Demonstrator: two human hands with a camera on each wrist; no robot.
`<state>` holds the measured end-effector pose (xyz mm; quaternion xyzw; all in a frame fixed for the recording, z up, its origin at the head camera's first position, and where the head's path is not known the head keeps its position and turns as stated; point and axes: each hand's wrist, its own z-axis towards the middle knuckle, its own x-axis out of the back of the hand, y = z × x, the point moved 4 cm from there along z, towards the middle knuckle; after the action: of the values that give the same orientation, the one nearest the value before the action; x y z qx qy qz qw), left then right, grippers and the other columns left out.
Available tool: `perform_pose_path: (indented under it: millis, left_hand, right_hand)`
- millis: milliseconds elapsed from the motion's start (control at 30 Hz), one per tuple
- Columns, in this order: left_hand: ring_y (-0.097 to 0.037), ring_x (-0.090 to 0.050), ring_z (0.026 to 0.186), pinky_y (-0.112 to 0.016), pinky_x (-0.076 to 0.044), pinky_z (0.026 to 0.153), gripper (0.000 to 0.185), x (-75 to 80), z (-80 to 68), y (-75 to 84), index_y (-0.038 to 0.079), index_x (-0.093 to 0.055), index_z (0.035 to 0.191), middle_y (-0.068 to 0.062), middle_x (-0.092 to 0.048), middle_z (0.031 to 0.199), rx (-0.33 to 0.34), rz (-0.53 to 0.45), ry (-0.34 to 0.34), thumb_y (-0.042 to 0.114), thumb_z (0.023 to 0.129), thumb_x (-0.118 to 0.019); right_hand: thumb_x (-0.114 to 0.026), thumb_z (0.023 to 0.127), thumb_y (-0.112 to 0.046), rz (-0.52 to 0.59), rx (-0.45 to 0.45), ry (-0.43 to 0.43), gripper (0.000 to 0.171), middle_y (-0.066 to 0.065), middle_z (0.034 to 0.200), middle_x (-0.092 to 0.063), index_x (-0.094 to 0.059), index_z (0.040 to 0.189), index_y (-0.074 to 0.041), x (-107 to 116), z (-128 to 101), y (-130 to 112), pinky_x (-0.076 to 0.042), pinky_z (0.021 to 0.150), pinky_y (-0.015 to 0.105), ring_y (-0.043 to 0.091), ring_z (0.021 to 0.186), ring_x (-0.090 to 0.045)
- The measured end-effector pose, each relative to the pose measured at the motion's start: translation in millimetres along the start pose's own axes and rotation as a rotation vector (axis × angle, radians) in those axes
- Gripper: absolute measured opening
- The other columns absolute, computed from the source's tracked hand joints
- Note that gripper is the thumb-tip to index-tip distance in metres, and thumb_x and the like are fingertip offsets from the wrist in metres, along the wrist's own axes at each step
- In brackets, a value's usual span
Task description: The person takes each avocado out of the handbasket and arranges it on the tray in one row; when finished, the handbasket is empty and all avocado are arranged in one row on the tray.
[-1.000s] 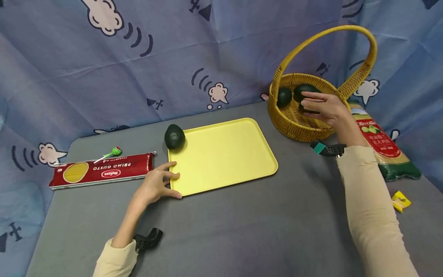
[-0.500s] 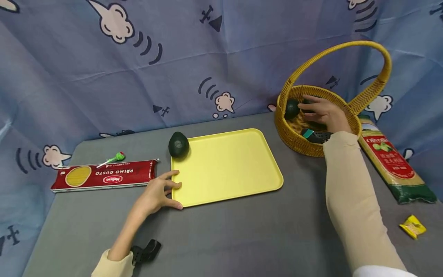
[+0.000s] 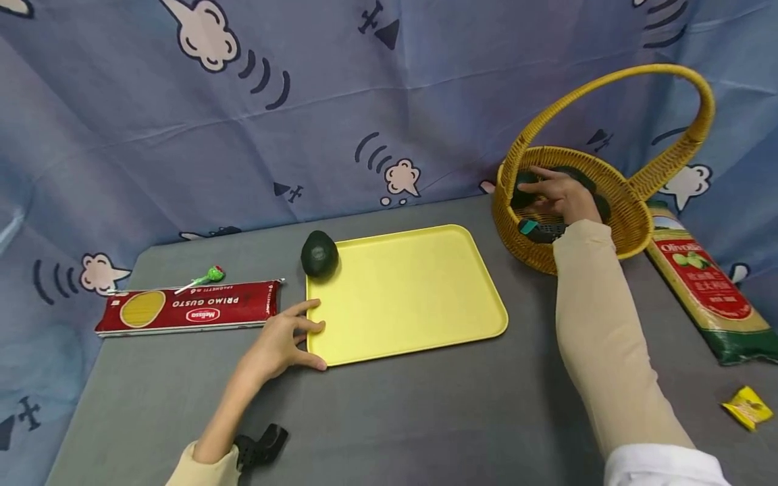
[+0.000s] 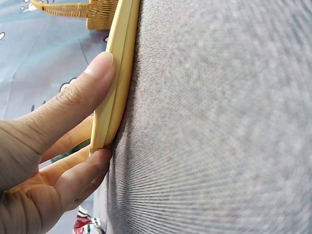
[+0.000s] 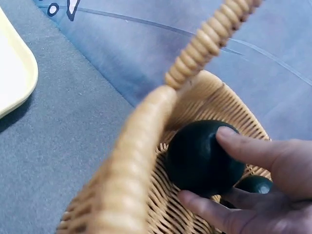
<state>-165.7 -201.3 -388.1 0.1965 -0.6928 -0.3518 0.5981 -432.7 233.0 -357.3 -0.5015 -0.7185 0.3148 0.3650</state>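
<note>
My right hand [image 3: 564, 196] reaches inside the yellow wicker basket [image 3: 635, 226]. In the right wrist view its thumb and fingers grip a dark green avocado [image 5: 197, 158], which stands close to the basket wall. Part of another avocado [image 5: 256, 184] shows behind the fingers. At the near left corner of the yellow tray [image 3: 413, 290], my left hand [image 3: 276, 345] holds the edge. The left wrist view has its thumb [image 4: 100, 70] on the tray's side and the other fingers around the corner. One avocado [image 3: 319, 254] rests upright at the tray's far left corner.
A red spaghetti pack [image 3: 194, 307] lies left of the tray, with a green lollipop [image 3: 209, 275] at its far edge. Right of the basket lie an Olivoilà bag [image 3: 708, 283] and a small yellow wrapped candy [image 3: 749, 408]. The basket's tall handle [image 3: 608, 81] arches overhead.
My right hand has moved down and left into the basket, and its fingers have closed around an avocado there. My left hand has stayed at the tray corner. The head view has shifted slightly.
</note>
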Motion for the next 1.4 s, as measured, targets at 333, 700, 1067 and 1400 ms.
perform_pose_path:
  millis: [333, 700, 1067, 1400]
  left_hand:
    - [-0.039, -0.051, 0.121, -0.038, -0.056, 0.084, 0.059, -5.9, 9.8, 5.0, -0.011, -0.069, 0.108, -0.024, -0.05, 0.136, -0.038, 0.061, 0.003, 0.011, 0.057, -0.091]
    - [-0.042, -0.049, 0.123, -0.04, -0.054, 0.086, 0.058, -6.6, 8.6, 6.0, -0.013, -0.067, 0.108, -0.027, -0.046, 0.138, -0.019, 0.018, -0.003, 0.007, 0.059, -0.09]
    - [-0.042, -0.049, 0.122, -0.04, -0.054, 0.086, 0.057, -5.5, 4.5, 5.6, -0.013, -0.067, 0.109, -0.028, -0.045, 0.139, -0.022, 0.021, -0.014, 0.008, 0.061, -0.09]
    - [-0.043, -0.046, 0.125, -0.04, -0.054, 0.087, 0.058, -4.8, 0.2, 7.0, -0.013, -0.067, 0.109, -0.027, -0.044, 0.14, 0.007, 0.012, -0.023, 0.008, 0.061, -0.09]
  right_hand:
    - [-0.059, 0.096, -0.022, -0.084, -0.009, -0.084, 0.074, 0.015, 0.158, -0.012, -0.014, 0.153, -0.032, 13.5, -20.5, 7.7, -0.057, 0.073, 0.021, 0.01, 0.076, -0.069]
    - [-0.065, 0.092, -0.019, -0.091, 0.095, -0.098, 0.076, 0.008, 0.16, 0.011, -0.021, 0.152, -0.033, 18.3, -30.2, 17.9, -0.051, 0.095, 0.033, 0.01, 0.09, -0.068]
    - [-0.06, 0.094, -0.008, -0.109, 0.254, -0.207, 0.073, 0.02, 0.158, 0.004, -0.021, 0.153, -0.028, 22.0, -51.4, 22.2, -0.05, 0.098, 0.041, 0.008, 0.096, -0.06]
    - [-0.059, 0.094, -0.003, 0.025, 0.27, -0.234, 0.075, 0.019, 0.158, 0.01, -0.025, 0.151, -0.035, 23.0, -84.2, 23.4, -0.053, 0.092, 0.035, 0.011, 0.098, -0.06]
